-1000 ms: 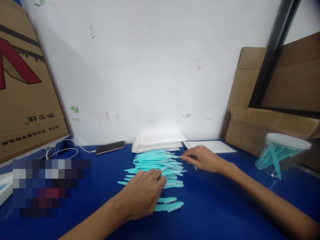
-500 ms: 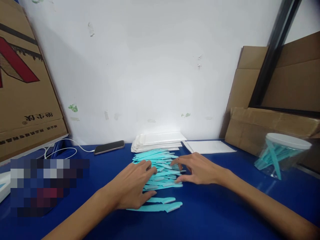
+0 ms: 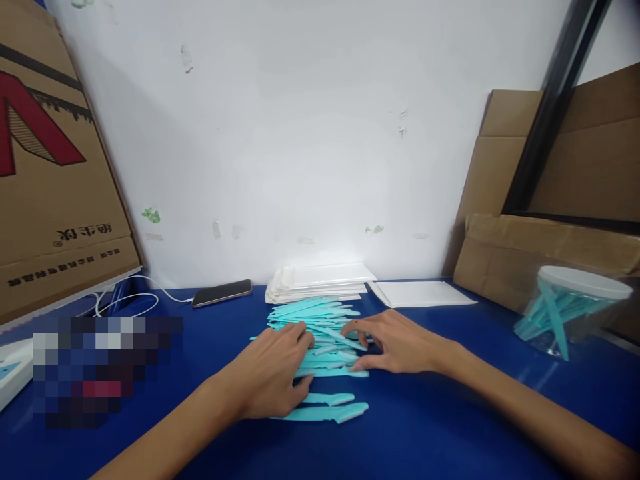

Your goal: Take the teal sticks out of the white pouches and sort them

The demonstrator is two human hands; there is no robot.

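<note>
A pile of flat turquoise tools with blade-like ends lies in the middle of the blue table. My left hand rests on the left side of the pile, thumb apart from the bent fingers; its palm side is hidden. My right hand is at the pile's right side, its thumb and fingers curved apart around the ends of several tools. Two tools lie nearer to me, below the pile, their left ends partly hidden by my left hand.
Behind the pile are stacked white packets and another white packet. A phone with a cable lies left. A clear tub of turquoise tools stands right, beside cardboard. A pixelated patch covers the left.
The view has shifted slightly. My left thumb has drawn a little closer to its fingers, and some tools in the pile have moved between my hands, one now slanting toward my right hand.
</note>
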